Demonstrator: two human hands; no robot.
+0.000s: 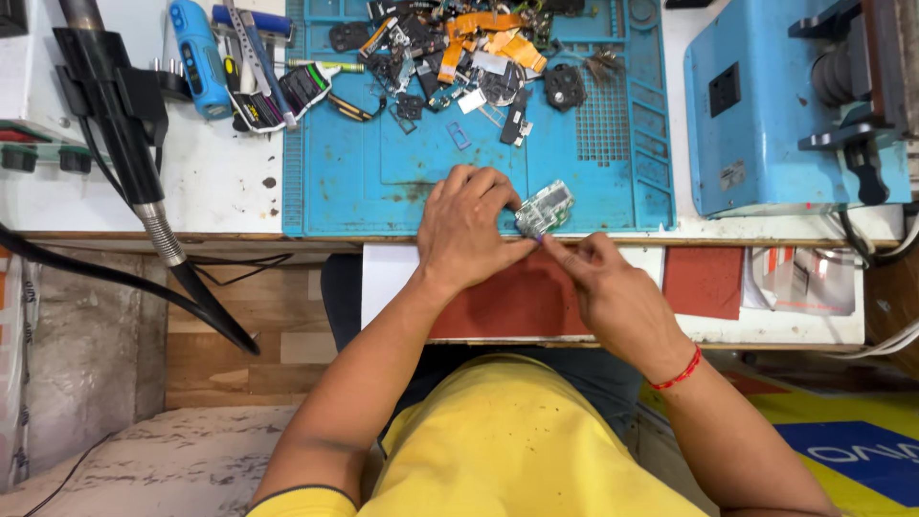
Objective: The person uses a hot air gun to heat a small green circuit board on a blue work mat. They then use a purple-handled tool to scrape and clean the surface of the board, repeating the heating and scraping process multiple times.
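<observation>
circuit board (545, 207) (half hidden) — left hand (466, 230)

Near the front edge of the blue work mat (364, 182), the left hand (466, 230) pinched a small green circuit board (544, 208), while the right hand (613, 292) — at five o'clock from the board — touched its lower corner with thumb and forefinger. A heap of orange flex cables and dark phone parts (459, 57) lay at twelve o'clock. A blue machine (766, 105) sat at two o'clock — a black hot-air nozzle (124, 144) stood at nine.
</observation>
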